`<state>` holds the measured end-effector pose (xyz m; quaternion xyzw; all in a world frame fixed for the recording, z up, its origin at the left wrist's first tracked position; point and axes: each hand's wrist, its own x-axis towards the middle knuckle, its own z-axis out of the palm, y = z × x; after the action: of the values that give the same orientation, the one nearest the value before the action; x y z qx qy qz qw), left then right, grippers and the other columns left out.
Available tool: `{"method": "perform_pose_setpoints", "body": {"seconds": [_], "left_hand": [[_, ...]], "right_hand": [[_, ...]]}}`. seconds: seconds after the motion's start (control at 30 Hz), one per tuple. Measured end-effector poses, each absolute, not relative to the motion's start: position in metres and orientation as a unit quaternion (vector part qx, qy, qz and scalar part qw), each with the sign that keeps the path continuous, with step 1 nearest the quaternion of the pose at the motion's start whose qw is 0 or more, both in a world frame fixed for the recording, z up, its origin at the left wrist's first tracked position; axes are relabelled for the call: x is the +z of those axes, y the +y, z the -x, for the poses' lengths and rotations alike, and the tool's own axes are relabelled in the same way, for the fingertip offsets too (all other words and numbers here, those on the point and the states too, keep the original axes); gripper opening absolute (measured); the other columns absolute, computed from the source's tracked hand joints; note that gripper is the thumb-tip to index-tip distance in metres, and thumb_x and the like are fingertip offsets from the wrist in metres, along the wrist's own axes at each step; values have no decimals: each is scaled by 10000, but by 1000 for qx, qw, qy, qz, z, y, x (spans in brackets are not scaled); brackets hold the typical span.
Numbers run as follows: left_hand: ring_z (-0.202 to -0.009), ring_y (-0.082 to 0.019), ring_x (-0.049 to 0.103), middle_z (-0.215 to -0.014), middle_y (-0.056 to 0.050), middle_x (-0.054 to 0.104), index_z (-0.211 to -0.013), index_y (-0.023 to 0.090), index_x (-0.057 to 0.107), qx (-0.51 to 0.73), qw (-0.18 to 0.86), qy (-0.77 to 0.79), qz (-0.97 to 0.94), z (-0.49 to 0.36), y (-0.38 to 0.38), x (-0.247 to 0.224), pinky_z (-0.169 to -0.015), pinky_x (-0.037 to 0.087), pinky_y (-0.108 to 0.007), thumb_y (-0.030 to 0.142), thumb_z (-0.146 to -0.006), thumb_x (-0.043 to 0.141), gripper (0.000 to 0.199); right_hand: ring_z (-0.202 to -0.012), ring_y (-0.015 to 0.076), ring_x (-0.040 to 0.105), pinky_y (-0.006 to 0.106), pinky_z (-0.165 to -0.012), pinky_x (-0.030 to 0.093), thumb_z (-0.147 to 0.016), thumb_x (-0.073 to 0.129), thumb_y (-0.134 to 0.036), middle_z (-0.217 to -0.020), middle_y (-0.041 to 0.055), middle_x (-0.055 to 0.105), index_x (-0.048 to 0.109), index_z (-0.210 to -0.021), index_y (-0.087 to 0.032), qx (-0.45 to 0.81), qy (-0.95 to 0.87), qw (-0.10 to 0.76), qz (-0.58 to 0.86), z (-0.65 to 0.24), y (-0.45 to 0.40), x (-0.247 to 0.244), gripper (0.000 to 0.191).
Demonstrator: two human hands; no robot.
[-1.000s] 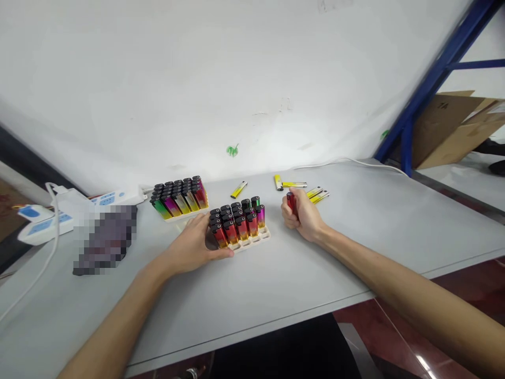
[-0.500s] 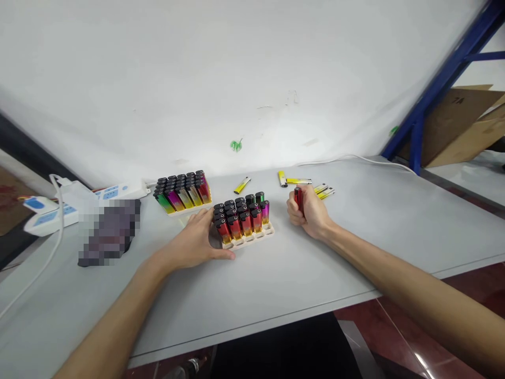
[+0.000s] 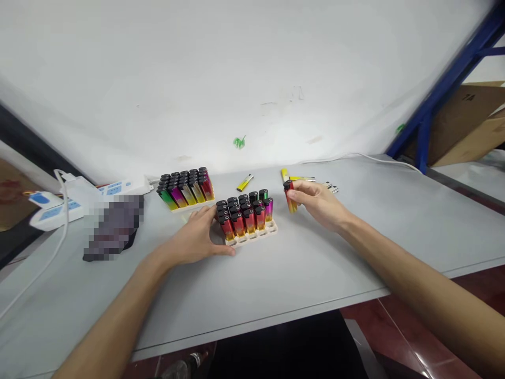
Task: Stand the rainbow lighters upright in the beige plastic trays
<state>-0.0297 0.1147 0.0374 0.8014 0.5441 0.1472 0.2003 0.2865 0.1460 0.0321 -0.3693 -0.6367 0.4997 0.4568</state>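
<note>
A pale tray on the table holds several upright lighters with black tops, mostly red-and-gold, plus a purple one and green ones. At its left end my left hand is curved round the tray, thumb along the front corner and fingers beside the lighters. My right hand, to the tray's right, pinches a red-and-gold lighter near its top, black end up, just above the table. Behind this hand lie several yellow lighters, partly hidden by the fingers.
A second tray of lighters stands at the back left. A single yellow lighter lies near the wall. Power strips, a white cable and a blurred dark item are at left. A blue frame stands right.
My right hand has turned and loosened from a fist into a fingertip pinch, so more of the red-and-gold lighter shows, slightly closer to the tray. My left hand stays at the tray.
</note>
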Motion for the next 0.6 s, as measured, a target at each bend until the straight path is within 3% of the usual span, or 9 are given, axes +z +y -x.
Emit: {"method": "perform_pose_setpoints", "body": {"seconds": [0.33, 0.6], "left_hand": [[-1169, -368, 519, -1250, -90, 587, -1310, 276, 514, 138, 196, 542, -805, 29, 114, 37, -972, 445, -508, 705, -545, 784, 918], [-1180, -389, 508, -1262, -112, 564, -1274, 248, 535, 140, 168, 537, -815, 29, 116, 35, -989, 430, -532, 729, -527, 782, 922]], "right_hand": [[-787, 186, 666, 359, -767, 506, -727, 812, -404, -845, 40, 736, 678, -897, -185, 485, -675, 410, 376, -276, 137, 30, 308], [-713, 172, 647, 319, -706, 483, -852, 686, -449, -805, 25, 746, 692, -885, -206, 255, -788, 354, 434, -267, 129, 30, 246]]}}
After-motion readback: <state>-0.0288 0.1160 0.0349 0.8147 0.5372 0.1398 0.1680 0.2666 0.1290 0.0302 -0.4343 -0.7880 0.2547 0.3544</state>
